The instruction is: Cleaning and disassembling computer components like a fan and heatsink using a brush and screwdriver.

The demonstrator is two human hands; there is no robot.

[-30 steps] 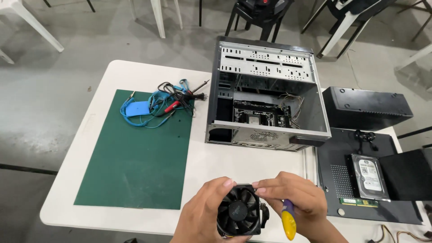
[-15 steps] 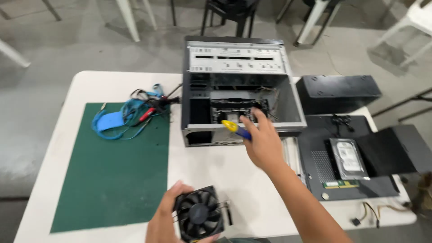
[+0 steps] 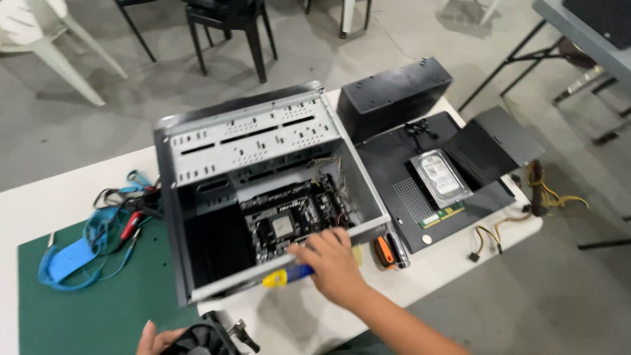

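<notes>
Screwdriver (image 3: 289,275), yellow and blue in the handle, sits clamped in the right hand (image 3: 335,263), whose fingers close round it at the front lip of the open computer case (image 3: 263,190), the shaft hidden behind the hand; just beyond the knuckles lies the motherboard (image 3: 289,220) on the case floor; the left hand (image 3: 154,340), low and near the body, grips the black cooler fan (image 3: 204,338) at its edge, thumb over the frame. The fan looks light and stiff, though its blades and the fins beneath seem easy to bend, so the outer frame is the safe hold; the screwdriver is rigid, its handle likely grippy. Half a second ago the right hand reached deeper into the case, and the fan sat fuller in view; now the hand is back at the lip and the fan is mostly cut off by the bottom edge.
</notes>
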